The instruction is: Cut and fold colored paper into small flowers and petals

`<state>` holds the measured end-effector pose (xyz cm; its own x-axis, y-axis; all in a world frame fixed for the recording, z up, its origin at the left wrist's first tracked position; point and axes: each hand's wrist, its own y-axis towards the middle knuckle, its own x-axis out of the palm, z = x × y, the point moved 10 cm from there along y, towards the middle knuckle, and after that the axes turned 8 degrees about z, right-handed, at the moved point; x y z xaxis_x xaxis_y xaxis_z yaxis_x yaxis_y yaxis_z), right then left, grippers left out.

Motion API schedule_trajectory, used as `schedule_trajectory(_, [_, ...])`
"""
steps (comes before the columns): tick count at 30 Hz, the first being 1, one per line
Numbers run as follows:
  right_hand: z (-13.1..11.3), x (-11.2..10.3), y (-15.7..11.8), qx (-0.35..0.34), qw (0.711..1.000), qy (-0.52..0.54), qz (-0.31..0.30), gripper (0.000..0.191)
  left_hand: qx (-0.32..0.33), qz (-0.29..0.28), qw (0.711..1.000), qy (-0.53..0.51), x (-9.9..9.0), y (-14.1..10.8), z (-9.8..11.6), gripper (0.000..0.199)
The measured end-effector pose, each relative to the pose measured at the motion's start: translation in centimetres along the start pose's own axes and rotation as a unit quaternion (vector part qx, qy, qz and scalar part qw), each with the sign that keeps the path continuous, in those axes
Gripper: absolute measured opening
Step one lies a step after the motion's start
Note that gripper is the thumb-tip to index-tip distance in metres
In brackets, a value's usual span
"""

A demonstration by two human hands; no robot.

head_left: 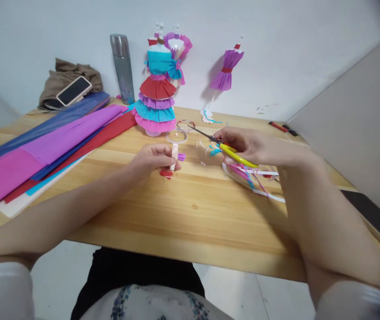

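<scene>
So in the head view, the left hand (158,158) is over the middle of the tabletop (193,231), with its grip pinching a small white strip (174,153) between thumb and fingers, pretty much upright. It looks like folded paper or something close to it. Just beside that hand there's a little purple piece (182,157) with slits in it, and some red scraps (166,173) sit just below the fingertips.

The right hand (239,144) has its grip closed around the yellow handles of a pair of scissors (233,154). The dark blades aim up and to the left, well apart from the white strip, and they look pretty much together. Below that hand is a tangle of pink, blue and white strips (243,173), partly hidden by the wrist.

Further back, two thin rings (176,136) lie close together, right by a tiered dress (158,89) in blue, red, purple and pink. Another ruffled figure (185,44) peeks out behind it, and a purple dress (226,71) stands off to the right near the wall. Over on the left it's colored sheets (40,144) piled up, a phone (74,90) on brown cloth (66,73), and a gray bottle (122,69).
</scene>
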<state>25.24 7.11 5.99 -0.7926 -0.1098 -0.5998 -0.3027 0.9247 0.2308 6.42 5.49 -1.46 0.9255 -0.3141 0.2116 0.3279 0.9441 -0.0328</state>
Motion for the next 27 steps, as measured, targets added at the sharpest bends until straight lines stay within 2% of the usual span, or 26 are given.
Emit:
schedule_trajectory(1, [-0.5,1.9,-0.5,-0.01,0.995,-0.01,-0.1,0.029,0.009,0.002,1.0,-0.003,-0.1,0.0,0.2,0.016])
schedule_trajectory(4, [-2.0,3.5,-1.3,-0.047,0.982,-0.067,-0.173,0.026,0.031,0.013,0.999,0.011,-0.5,-0.1,0.6,0.017])
schedule_trajectory(8, [-3.4,5.1,-1.6,-0.093,0.965,-0.171,-0.174,0.027,0.032,0.023,0.999,0.025,-0.5,-0.4,0.8,0.016])
schedule_trajectory(12, [-4.9,6.4,-1.9,-0.152,0.956,-0.197,-0.153,0.028,0.035,0.022,0.998,0.039,-0.4,-0.7,1.0,0.014])
schedule_trajectory(18, [-5.3,7.2,-2.3,-0.157,0.951,-0.225,-0.146,0.03,0.037,0.023,0.998,0.047,-0.6,-0.6,0.7,0.012])
schedule_trajectory(27, [-5.7,7.4,-2.4,-0.175,0.948,-0.233,-0.125,0.022,0.038,0.007,0.997,0.064,0.0,-0.8,0.7,0.008])
